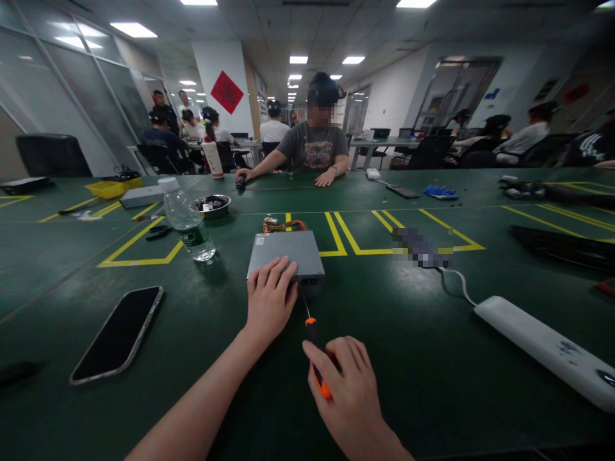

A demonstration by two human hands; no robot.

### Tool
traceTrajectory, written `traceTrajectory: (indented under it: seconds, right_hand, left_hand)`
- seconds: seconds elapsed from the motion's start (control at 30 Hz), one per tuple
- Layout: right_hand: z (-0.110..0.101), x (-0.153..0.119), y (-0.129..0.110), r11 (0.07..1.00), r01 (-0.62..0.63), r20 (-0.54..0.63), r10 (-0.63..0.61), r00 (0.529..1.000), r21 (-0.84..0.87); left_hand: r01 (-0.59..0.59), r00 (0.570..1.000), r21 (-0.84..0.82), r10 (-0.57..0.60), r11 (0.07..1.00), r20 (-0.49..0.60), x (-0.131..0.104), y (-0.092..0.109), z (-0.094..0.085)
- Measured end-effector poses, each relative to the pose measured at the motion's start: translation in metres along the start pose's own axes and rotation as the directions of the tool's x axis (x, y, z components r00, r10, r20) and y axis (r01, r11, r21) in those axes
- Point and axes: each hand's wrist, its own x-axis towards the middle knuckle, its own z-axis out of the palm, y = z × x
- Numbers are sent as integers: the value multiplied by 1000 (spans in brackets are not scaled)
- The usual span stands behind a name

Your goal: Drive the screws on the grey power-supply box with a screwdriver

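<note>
A grey metal computer power supply point(288, 246) lies on the green table with its cable bundle point(283, 224) behind it. My left hand point(270, 298) grips its near left edge, fingers over the top and thumb by the front face. In my right hand point(348, 384) is a screwdriver point(312, 328) with an orange and black handle. Its thin shaft points away from me, toward the front face of the power supply near the socket. Whether the tip touches a screw I cannot tell.
Left of the power supply stand a water bottle point(187, 224) and a metal bowl point(214, 205). A phone point(120, 333) lies nearer. On the right are a white power strip point(538, 346) and a blurred device point(423, 246). A person point(314, 141) sits across the table.
</note>
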Motion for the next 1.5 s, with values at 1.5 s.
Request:
traceTrajectory:
  seconds: [1.5]
  right_hand:
    - [3, -1, -3, 998, -60, 40, 60, 997, 13]
  left_hand:
    - [-3, 1000, -17, 2, 1000, -8, 0, 0, -1]
